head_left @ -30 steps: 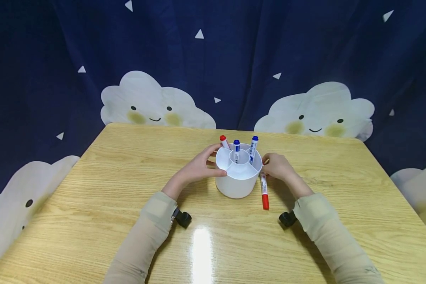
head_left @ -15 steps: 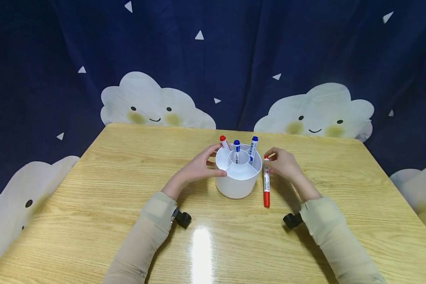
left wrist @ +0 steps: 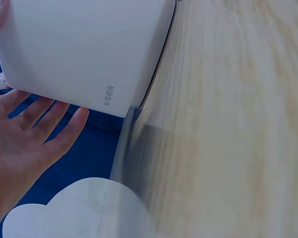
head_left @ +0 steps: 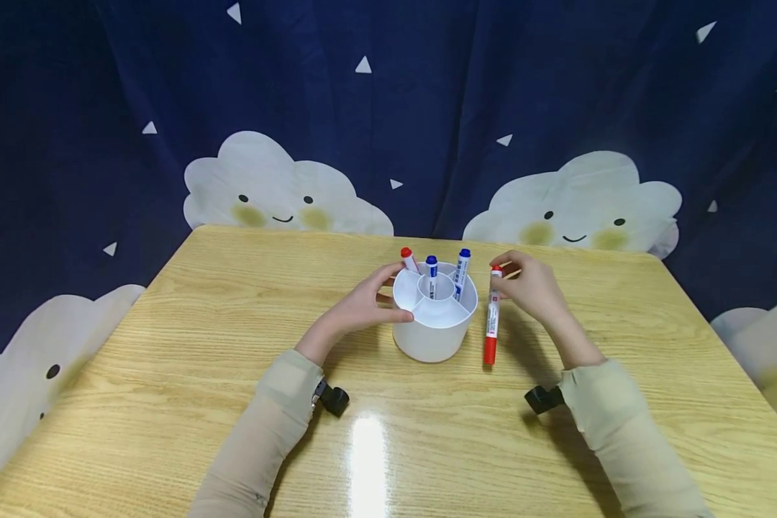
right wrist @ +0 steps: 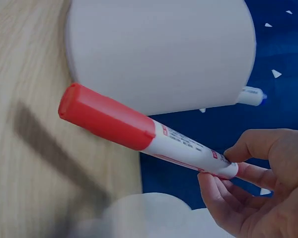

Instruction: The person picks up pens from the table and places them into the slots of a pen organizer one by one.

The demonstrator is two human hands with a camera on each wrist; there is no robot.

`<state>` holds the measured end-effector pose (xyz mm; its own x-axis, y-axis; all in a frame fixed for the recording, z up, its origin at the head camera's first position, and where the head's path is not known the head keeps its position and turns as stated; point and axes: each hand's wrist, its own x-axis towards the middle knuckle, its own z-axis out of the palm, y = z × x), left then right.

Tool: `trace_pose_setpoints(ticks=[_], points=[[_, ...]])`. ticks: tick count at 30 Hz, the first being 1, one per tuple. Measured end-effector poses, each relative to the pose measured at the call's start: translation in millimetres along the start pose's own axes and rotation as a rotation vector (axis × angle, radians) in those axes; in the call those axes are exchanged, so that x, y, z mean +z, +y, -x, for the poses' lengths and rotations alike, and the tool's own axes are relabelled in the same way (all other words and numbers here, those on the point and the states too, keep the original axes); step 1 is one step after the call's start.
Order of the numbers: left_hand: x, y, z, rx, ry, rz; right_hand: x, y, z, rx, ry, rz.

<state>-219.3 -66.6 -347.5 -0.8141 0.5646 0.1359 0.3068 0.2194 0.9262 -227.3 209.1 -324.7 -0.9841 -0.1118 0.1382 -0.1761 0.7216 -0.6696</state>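
Note:
A white round pen holder (head_left: 435,338) with compartments stands on the table. My left hand (head_left: 362,306) holds its left side, thumb at the near rim and fingers toward the far side; in the left wrist view these fingers lie along the white wall. To the right of the holder, my right hand (head_left: 532,286) pinches a red marker (head_left: 492,320) by its upper end between thumb and fingers. Its red cap (right wrist: 107,116) points downward, apart from the holder. Another red marker (head_left: 410,260) and two blue markers, one in the centre (head_left: 432,273) and one at right (head_left: 462,270), stand in the holder.
The wooden table (head_left: 233,324) reaches back to a dark blue curtain (head_left: 337,93) with cloud and triangle prints. A black wrist camera (head_left: 334,398) sits at the left wrist and another camera (head_left: 544,399) at the right.
My right hand has moved right and away from the pen holder, drawing the red marker along and raising it so it hangs cap down. The left hand and holder have stayed put.

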Motion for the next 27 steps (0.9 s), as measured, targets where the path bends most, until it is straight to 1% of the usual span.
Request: trace_pose_setpoints(ticks=[3, 11, 20, 27], points=[[-0.2, -0.2, -0.2, 0.004, -0.001, 0.002, -6.1, -5, 1, -0.030, 0.039, 0.019], [-0.6, 1.4, -0.5, 0.022, 0.000, 0.008, -20.2, -27, 5, -0.055, 0.154, 0.044], [-0.1, 0.8, 0.7, 0.013, -0.001, 0.014, -27.1, -50, 15, -0.161, 0.285, 0.006], [-0.2, 1.3, 1.2, 0.007, -0.005, 0.014, -30.1, -64, 19, -0.204, 0.383, -0.061]])
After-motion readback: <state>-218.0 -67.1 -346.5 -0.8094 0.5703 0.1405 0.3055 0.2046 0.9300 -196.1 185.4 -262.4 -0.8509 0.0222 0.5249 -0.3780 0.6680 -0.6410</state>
